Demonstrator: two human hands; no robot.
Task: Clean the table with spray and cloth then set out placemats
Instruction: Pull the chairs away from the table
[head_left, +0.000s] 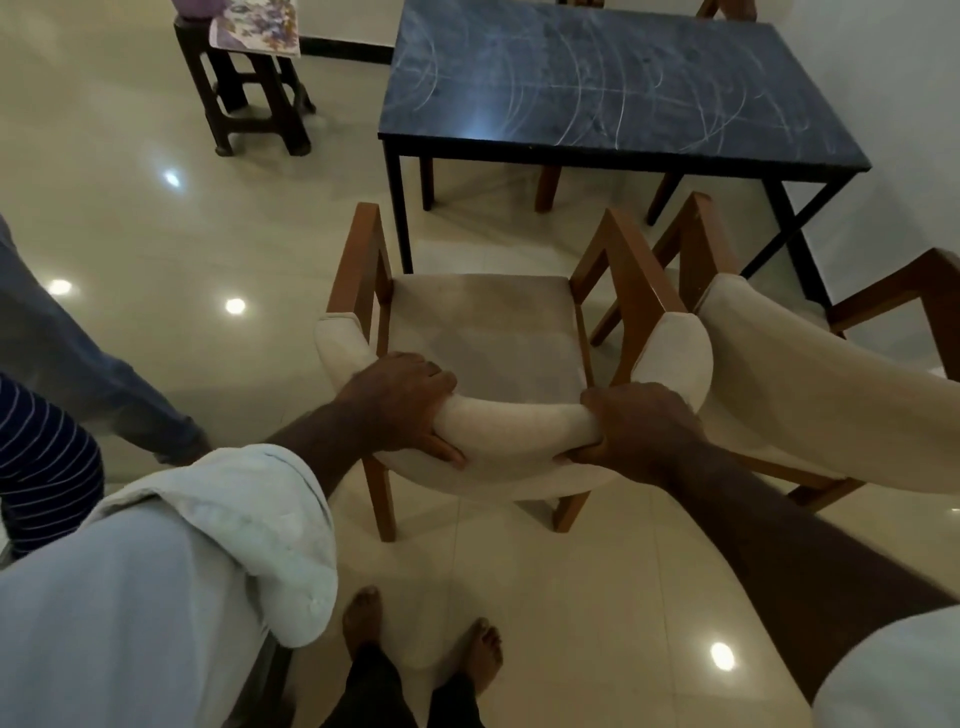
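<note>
A dark blue-black table (597, 83) with white streaks across its top stands ahead of me. In front of it is a wooden chair (483, 332) with a cream seat and a curved cream backrest. My left hand (405, 405) grips the left part of that backrest. My right hand (639, 421) grips its right part. A stack of patterned placemats (257, 26) lies on a dark stool (249, 88) at the far left. No spray bottle or cloth is in view.
A second cream chair (810, 374) stands close on the right, touching the first. More chair legs show under and behind the table. Another person's legs (78, 353) and striped sleeve are at the left. My bare feet (421, 639) stand on the glossy tile floor.
</note>
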